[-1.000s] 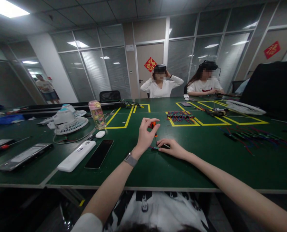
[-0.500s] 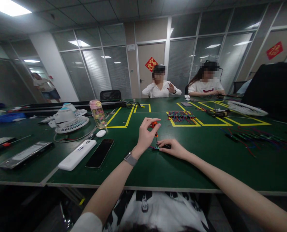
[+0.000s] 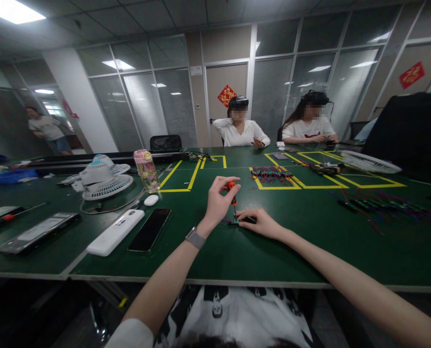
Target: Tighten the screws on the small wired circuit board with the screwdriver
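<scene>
An orange-and-black screwdriver (image 3: 231, 187) stands upright in my left hand (image 3: 218, 199), its handle pinched between thumb and fingers. The metal shaft points down and meets a small green circuit board (image 3: 234, 222) lying on the table. Thin coloured wires come out at the board's left end. My right hand (image 3: 260, 223) rests on the table and grips the board's right end between thumb and fingers. A black part shows under those fingers; its exact kind is hidden.
On my left lie a black phone (image 3: 150, 230), a white power bank (image 3: 116, 233), a white oval case (image 3: 151, 200), a bottle (image 3: 147, 171) and a fan (image 3: 106, 186). Wired boards (image 3: 271, 175) sit ahead, more boards (image 3: 385, 203) to the right. Two people (image 3: 241, 128) sit opposite.
My hands, the screwdriver and the board stay nearly in place. Across the table, one person's raised hand has come down to the table edge. A person at far left has moved further left.
</scene>
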